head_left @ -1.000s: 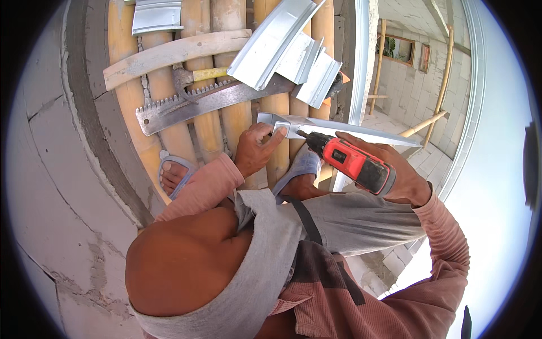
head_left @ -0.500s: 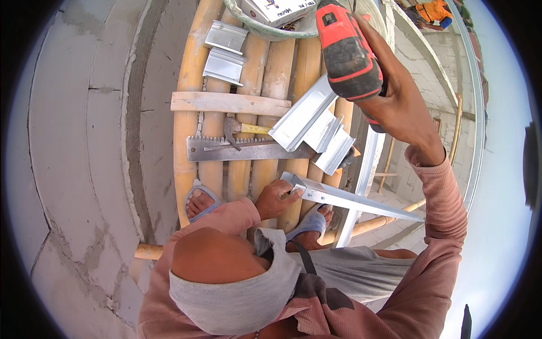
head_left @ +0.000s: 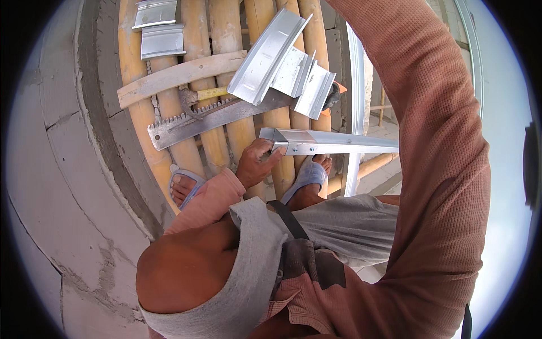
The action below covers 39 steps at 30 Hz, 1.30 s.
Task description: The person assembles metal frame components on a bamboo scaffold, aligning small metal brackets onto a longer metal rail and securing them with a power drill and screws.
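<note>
My left hand (head_left: 257, 163) is closed round the near end of a long silver metal channel (head_left: 350, 141), which has a couple of screws in its side. From there the channel runs right until my raised right sleeve (head_left: 437, 90) covers it. My right hand is beyond the top edge, out of view. Short cut pieces of metal profile (head_left: 265, 56) lie just past the channel. They overlap a hand saw (head_left: 197, 124) and the yellow handle of a claw hammer (head_left: 212, 93).
I stand in sandals on a platform of bamboo poles (head_left: 215, 34). A wooden slat (head_left: 169, 81) crosses it, with two more metal pieces (head_left: 162, 42) beyond. A grey block wall (head_left: 62, 158) is on the left. An upright metal strip (head_left: 355, 96) borders the drop at right.
My right hand and the red-and-black power drill it held have gone out past the top edge. The view has shifted, and my left hand still grips the channel.
</note>
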### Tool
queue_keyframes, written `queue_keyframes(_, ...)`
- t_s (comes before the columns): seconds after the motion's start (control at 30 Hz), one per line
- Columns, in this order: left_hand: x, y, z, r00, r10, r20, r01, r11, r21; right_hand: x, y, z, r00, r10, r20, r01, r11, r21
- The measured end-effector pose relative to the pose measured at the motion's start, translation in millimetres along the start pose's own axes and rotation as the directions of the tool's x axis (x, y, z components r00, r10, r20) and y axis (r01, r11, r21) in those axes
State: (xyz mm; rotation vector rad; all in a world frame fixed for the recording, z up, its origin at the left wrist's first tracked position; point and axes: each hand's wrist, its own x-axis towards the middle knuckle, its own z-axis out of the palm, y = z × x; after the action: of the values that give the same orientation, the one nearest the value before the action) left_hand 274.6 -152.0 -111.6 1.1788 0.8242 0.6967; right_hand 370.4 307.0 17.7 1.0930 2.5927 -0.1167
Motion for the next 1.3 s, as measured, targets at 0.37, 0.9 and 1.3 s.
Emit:
queue_keyframes(0.37,-2.9,18.3,-27.0,0.994,-0.083,0.067,0.078,0.994,0.078,-339.1,-73.2,17.1,0.984,-0.115,-0.139,0.161,0.905,0.394)
queue_keyframes(0.9,15.2,58.1,-44.6,0.841,0.160,0.517,-0.474,0.679,0.560,-571.9,-87.3,211.2,0.818,0.132,0.560,-0.508,0.625,0.594)
queue_keyframes(1.3,39.8,145.9,-69.7,0.711,0.217,0.669,-0.665,0.517,0.539,-586.0,-123.0,210.6,0.844,0.266,0.466,-0.511,0.664,0.546)
